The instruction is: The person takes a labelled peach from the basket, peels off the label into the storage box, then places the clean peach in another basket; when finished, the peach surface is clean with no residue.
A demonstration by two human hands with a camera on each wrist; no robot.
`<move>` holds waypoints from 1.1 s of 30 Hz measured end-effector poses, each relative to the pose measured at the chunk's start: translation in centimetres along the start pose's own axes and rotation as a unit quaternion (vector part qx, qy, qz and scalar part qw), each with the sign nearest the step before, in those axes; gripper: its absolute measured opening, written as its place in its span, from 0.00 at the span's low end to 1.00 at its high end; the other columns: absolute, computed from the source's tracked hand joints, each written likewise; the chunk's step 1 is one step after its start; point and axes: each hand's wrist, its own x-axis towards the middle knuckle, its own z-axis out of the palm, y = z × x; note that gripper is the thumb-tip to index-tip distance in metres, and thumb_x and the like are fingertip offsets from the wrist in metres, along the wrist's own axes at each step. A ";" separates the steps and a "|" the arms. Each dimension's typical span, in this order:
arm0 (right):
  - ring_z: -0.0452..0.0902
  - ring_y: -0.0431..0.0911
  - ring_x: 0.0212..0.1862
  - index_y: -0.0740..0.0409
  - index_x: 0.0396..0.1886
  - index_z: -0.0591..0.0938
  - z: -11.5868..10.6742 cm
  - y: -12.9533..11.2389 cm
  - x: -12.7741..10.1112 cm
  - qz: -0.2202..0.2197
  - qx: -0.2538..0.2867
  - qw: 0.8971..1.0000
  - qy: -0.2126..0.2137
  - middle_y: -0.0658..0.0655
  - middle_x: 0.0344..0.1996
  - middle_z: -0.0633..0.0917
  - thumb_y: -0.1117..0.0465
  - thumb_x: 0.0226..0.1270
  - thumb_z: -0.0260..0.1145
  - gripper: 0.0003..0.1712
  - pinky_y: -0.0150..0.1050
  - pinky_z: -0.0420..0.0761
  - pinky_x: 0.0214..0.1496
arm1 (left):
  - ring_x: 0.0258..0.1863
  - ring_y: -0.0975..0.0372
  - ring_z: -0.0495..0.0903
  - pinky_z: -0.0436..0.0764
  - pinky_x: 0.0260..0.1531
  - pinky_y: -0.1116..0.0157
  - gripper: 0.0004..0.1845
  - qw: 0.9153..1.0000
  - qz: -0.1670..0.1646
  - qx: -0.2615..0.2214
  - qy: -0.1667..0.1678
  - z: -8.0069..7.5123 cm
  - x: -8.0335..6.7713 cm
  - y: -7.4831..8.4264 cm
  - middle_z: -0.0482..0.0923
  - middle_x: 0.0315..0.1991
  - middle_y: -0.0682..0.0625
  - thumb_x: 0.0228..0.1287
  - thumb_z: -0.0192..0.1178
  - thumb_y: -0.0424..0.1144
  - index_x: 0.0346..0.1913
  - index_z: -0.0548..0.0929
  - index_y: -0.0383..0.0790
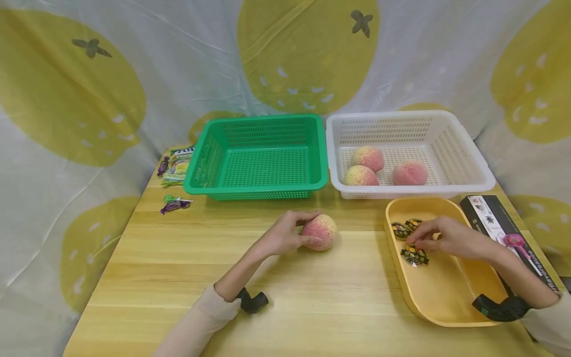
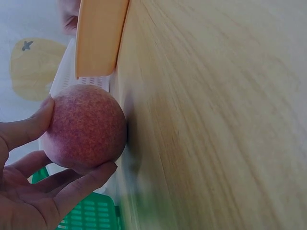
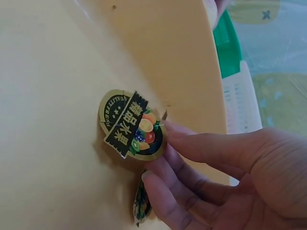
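Observation:
My left hand grips a pink and yellow peach at or just above the wooden table; I cannot tell whether it touches. In the left wrist view, the thumb and fingers curl round the peach. Over the orange tray, my right hand pinches a black and gold fruit sticker by its edge between thumb and fingers. That sticker has a fruit picture and a banner of characters. Other stickers lie in the tray by the fingers, partly hidden.
At the back stand a green basket and a white basket with three peaches inside. A black box lies right of the tray. Wrapped candies and a snack bag lie at the left.

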 end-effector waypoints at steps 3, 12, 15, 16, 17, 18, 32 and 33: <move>0.81 0.28 0.39 0.57 0.38 0.92 0.2 0.1 0.1 -0.029 -0.020 0.999 0.014 0.53 0.36 0.92 0.73 0.64 0.72 0.09 0.26 0.79 0.34 | 0.71 0.46 0.75 0.77 0.69 0.52 0.34 1.000 -0.003 0.001 0.002 0.0 0.0 0.0 0.73 0.72 0.38 0.62 0.71 0.26 0.72 0.75 0.34; 0.81 0.29 0.46 0.51 0.49 0.90 -2.4 -1.1 -1.2 0.030 -0.044 0.999 0.008 0.42 0.45 0.90 0.67 0.73 0.66 0.12 0.28 0.81 0.42 | 0.71 0.46 0.74 0.77 0.68 0.52 0.34 1.000 -0.009 -0.001 -0.001 0.3 0.0 0.2 0.74 0.72 0.38 0.63 0.71 0.27 0.73 0.74 0.34; 0.83 0.31 0.45 0.54 0.52 0.88 -5.1 -1.7 -1.8 0.067 -0.034 0.997 0.031 0.41 0.45 0.91 0.68 0.78 0.61 0.13 0.26 0.81 0.44 | 0.71 0.46 0.74 0.77 0.68 0.52 0.35 1.000 -0.011 0.000 -0.001 0.4 0.0 0.2 0.73 0.72 0.38 0.62 0.72 0.27 0.73 0.74 0.34; 0.83 0.31 0.45 0.54 0.51 0.88 -6.0 -1.8 -1.9 0.080 -0.038 0.995 0.050 0.40 0.44 0.91 0.67 0.78 0.60 0.13 0.25 0.81 0.44 | 0.72 0.46 0.74 0.77 0.68 0.51 0.35 1.000 -0.013 -0.001 -0.001 0.4 0.0 0.1 0.73 0.73 0.38 0.62 0.72 0.27 0.73 0.74 0.35; 0.83 0.31 0.44 0.55 0.51 0.88 -7.1 -1.9 -2.0 0.097 -0.040 0.992 0.072 0.38 0.44 0.90 0.67 0.79 0.60 0.13 0.24 0.80 0.43 | 0.72 0.46 0.74 0.77 0.68 0.51 0.35 1.000 -0.014 -0.001 -0.001 0.4 0.0 0.1 0.73 0.73 0.38 0.62 0.72 0.28 0.73 0.74 0.35; 0.83 0.31 0.43 0.56 0.51 0.88 -8.1 -1.8 -2.0 0.108 -0.045 0.989 0.095 0.36 0.43 0.89 0.67 0.79 0.60 0.12 0.24 0.80 0.42 | 0.72 0.46 0.74 0.77 0.68 0.51 0.35 1.000 -0.015 -0.003 0.000 0.4 0.0 0.1 0.73 0.73 0.38 0.63 0.72 0.27 0.73 0.74 0.35; 0.60 0.67 0.76 0.40 0.85 0.30 -15.5 5.7 1.1 0.207 -0.016 0.973 0.097 0.77 0.81 0.35 0.54 0.86 0.50 0.46 0.63 0.76 0.67 | 0.73 0.47 0.73 0.75 0.71 0.51 0.35 1.000 -0.009 0.010 -0.008 0.3 -0.1 0.3 0.72 0.73 0.38 0.63 0.71 0.26 0.73 0.73 0.33; 0.62 0.66 0.74 0.35 0.84 0.27 -15.7 6.2 1.1 0.217 -0.001 0.973 0.085 0.76 0.81 0.32 0.53 0.87 0.48 0.46 0.62 0.77 0.64 | 0.73 0.47 0.73 0.75 0.71 0.51 0.35 1.000 -0.007 0.011 -0.009 0.3 -0.1 0.4 0.72 0.73 0.38 0.63 0.71 0.26 0.73 0.73 0.33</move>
